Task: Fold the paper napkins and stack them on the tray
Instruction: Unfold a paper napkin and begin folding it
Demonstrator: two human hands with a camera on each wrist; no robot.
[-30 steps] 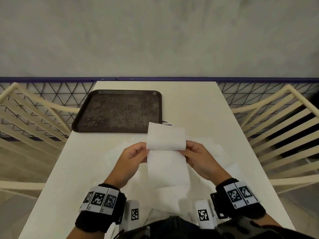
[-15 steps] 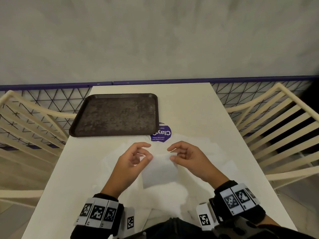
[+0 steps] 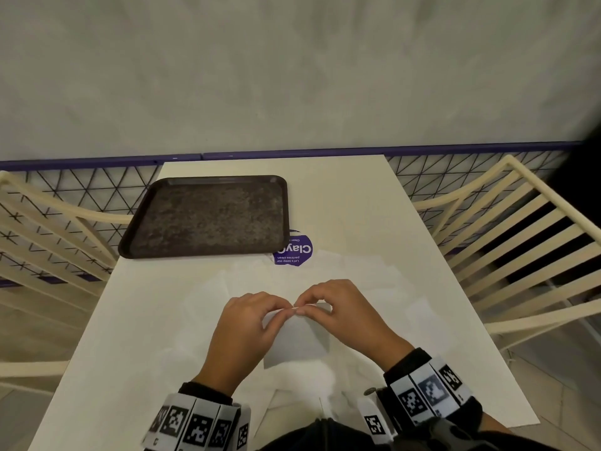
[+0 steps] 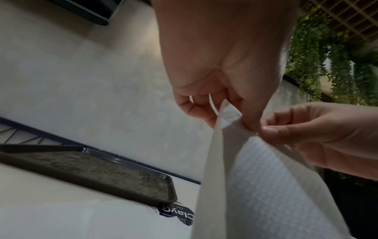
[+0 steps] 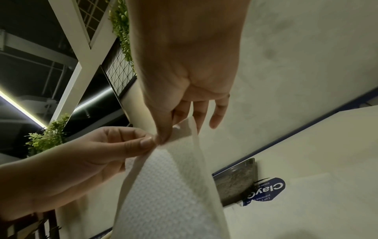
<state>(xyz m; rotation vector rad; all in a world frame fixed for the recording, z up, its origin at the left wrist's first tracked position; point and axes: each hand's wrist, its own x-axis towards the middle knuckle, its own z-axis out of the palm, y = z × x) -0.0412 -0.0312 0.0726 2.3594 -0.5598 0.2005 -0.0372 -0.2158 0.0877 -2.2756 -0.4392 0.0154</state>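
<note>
A folded white paper napkin [image 3: 297, 343] hangs above the near middle of the table. Both hands pinch its top edge, thumbs almost touching. My left hand [image 3: 260, 317] holds the left part of that edge, and my right hand [image 3: 328, 304] holds the right part. The left wrist view shows the left hand [image 4: 243, 119] pinching a corner of the embossed napkin [image 4: 266, 186]. In the right wrist view the right hand [image 5: 165, 134] pinches the napkin [image 5: 169, 186] between thumb and forefinger. The dark tray [image 3: 208, 216] lies bare at the far left of the table.
Several loose white napkins [image 3: 364, 271] lie spread on the white table under and around my hands. A purple round sticker [image 3: 294, 250] sits by the tray's near right corner. Cream slatted chairs stand at the left [image 3: 48, 229] and right [image 3: 520, 242].
The napkin's raised top half has been folded down. My hands have come together from its two sides and now pinch the top edge side by side.
</note>
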